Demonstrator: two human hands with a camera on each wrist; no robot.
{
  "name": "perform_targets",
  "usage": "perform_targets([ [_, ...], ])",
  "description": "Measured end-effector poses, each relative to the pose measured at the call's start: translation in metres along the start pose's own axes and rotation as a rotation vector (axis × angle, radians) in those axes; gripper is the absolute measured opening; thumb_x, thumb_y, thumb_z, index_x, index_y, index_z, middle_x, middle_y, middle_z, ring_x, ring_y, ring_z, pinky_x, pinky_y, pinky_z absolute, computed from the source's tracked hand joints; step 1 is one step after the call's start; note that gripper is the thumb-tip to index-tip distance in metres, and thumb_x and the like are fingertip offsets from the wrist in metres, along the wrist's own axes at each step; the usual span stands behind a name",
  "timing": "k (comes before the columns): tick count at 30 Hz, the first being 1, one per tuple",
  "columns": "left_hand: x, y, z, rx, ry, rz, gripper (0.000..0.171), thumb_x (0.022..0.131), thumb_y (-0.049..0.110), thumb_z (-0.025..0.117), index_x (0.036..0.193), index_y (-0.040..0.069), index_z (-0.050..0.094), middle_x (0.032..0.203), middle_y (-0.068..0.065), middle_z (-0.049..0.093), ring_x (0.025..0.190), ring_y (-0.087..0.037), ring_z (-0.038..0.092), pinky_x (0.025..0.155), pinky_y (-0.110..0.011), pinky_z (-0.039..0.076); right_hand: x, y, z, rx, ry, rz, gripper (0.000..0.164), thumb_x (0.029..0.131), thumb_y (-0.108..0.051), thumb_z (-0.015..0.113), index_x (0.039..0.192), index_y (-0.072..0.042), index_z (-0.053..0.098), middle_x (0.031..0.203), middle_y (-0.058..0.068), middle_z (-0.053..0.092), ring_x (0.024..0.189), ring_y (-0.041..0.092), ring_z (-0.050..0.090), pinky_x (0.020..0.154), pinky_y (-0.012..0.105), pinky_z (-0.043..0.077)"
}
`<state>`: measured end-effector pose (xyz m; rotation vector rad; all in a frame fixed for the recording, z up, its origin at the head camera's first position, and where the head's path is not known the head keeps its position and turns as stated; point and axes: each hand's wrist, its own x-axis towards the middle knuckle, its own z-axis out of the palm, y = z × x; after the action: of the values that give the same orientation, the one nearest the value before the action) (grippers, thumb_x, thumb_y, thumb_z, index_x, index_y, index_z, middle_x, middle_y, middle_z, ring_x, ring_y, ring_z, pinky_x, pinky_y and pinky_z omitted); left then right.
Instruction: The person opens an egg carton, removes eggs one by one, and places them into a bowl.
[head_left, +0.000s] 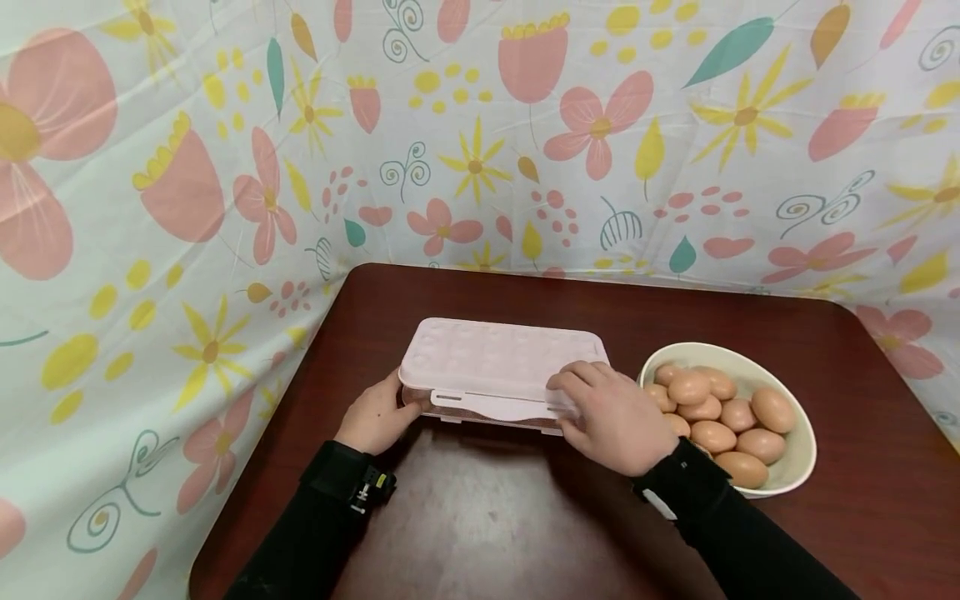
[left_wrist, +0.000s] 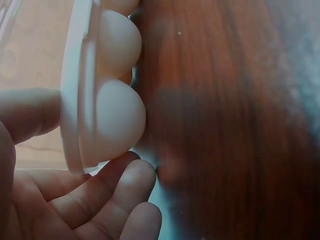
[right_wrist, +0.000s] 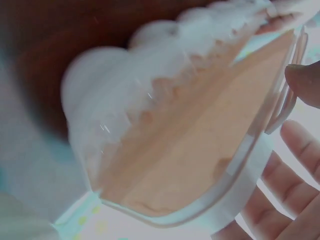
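A pale pink egg box (head_left: 498,354) lies across the middle of the table, its dimpled lid on top and a long latch flap (head_left: 487,406) along the front. My left hand (head_left: 378,417) grips its left end, thumb at the front. In the left wrist view, the fingers curl under the rounded egg cups (left_wrist: 117,117), with the thumb against the rim. My right hand (head_left: 615,417) holds the lid's front right corner. In the right wrist view, its thumb (right_wrist: 306,84) presses the latch strip and the other fingers lie along the lid.
Right of the box stands a cream bowl (head_left: 802,450) holding several brown eggs (head_left: 712,436), close beside my right forearm. The dark red-brown table (head_left: 480,292) has rounded corners. A flower-printed cloth (head_left: 480,125) hangs behind it and along its left side.
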<state>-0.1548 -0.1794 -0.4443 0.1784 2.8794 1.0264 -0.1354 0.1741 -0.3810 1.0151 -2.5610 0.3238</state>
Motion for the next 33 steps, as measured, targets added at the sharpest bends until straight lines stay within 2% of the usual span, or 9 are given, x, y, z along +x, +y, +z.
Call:
perform_targets([
  [5, 0.001, -0.001, -0.003, 0.003, -0.035, -0.008, 0.077, 0.094, 0.043, 0.068, 0.155, 0.007, 0.039, 0.14, -0.016, 0.058, 0.12, -0.033, 0.061, 0.092, -0.052, 0.05, 0.016, 0.01, -0.02, 0.01, -0.037, 0.005, 0.036, 0.083, -0.023, 0.08, 0.116, -0.013, 0.068, 0.115, 0.005, 0.063, 0.103, 0.025, 0.063, 0.08, 0.042, 0.054],
  [9, 0.003, -0.002, -0.007, 0.018, -0.059, 0.019, 0.081, 0.095, 0.039, 0.067, 0.16, 0.009, 0.03, 0.145, -0.017, 0.054, 0.123, -0.034, 0.059, 0.095, -0.052, 0.049, 0.029, 0.018, -0.034, 0.024, -0.046, 0.007, 0.033, 0.087, -0.022, 0.079, 0.117, -0.012, 0.07, 0.116, 0.005, 0.062, 0.101, 0.024, 0.062, 0.075, 0.042, 0.053],
  [15, 0.006, -0.004, -0.01, 0.017, -0.085, 0.022, 0.081, 0.095, 0.038, 0.067, 0.159, 0.007, 0.029, 0.147, -0.018, 0.052, 0.126, -0.034, 0.057, 0.099, -0.052, 0.047, 0.047, 0.03, -0.049, 0.058, -0.035, 0.04, 0.016, 0.092, -0.015, 0.073, 0.107, -0.016, 0.075, 0.111, -0.002, 0.063, 0.094, 0.017, 0.062, 0.072, 0.04, 0.053],
  [20, 0.006, -0.005, -0.013, -0.003, -0.099, 0.028, 0.08, 0.095, 0.036, 0.069, 0.159, 0.007, 0.031, 0.148, -0.017, 0.051, 0.128, -0.032, 0.056, 0.101, -0.05, 0.046, 0.059, 0.038, -0.056, 0.042, -0.026, 0.069, 0.011, 0.093, -0.015, 0.071, 0.103, -0.018, 0.077, 0.107, -0.004, 0.064, 0.094, 0.015, 0.063, 0.076, 0.039, 0.053],
  [27, 0.006, -0.004, -0.009, -0.028, -0.123, 0.012, 0.082, 0.094, 0.038, 0.07, 0.16, 0.012, 0.03, 0.144, -0.014, 0.056, 0.126, -0.029, 0.056, 0.1, -0.048, 0.046, 0.075, 0.06, -0.064, 0.016, 0.032, 0.058, 0.015, 0.093, -0.011, 0.07, 0.106, -0.012, 0.078, 0.098, 0.002, 0.061, 0.087, 0.021, 0.059, 0.073, 0.04, 0.049],
  [31, 0.005, -0.003, -0.009, -0.027, -0.126, 0.014, 0.081, 0.093, 0.038, 0.072, 0.16, 0.015, 0.032, 0.148, -0.012, 0.052, 0.131, -0.029, 0.053, 0.103, -0.048, 0.043, 0.086, 0.074, -0.065, 0.015, 0.027, 0.097, 0.017, 0.096, -0.01, 0.067, 0.11, -0.01, 0.078, 0.096, 0.004, 0.061, 0.083, 0.023, 0.056, 0.07, 0.04, 0.046],
  [33, 0.004, -0.003, -0.008, -0.029, -0.125, 0.008, 0.081, 0.092, 0.038, 0.072, 0.16, 0.016, 0.033, 0.144, -0.012, 0.055, 0.126, -0.029, 0.056, 0.101, -0.047, 0.045, 0.092, 0.081, -0.063, 0.011, 0.025, 0.124, 0.018, 0.098, -0.011, 0.065, 0.111, -0.009, 0.077, 0.095, 0.006, 0.061, 0.083, 0.025, 0.056, 0.07, 0.041, 0.046],
])
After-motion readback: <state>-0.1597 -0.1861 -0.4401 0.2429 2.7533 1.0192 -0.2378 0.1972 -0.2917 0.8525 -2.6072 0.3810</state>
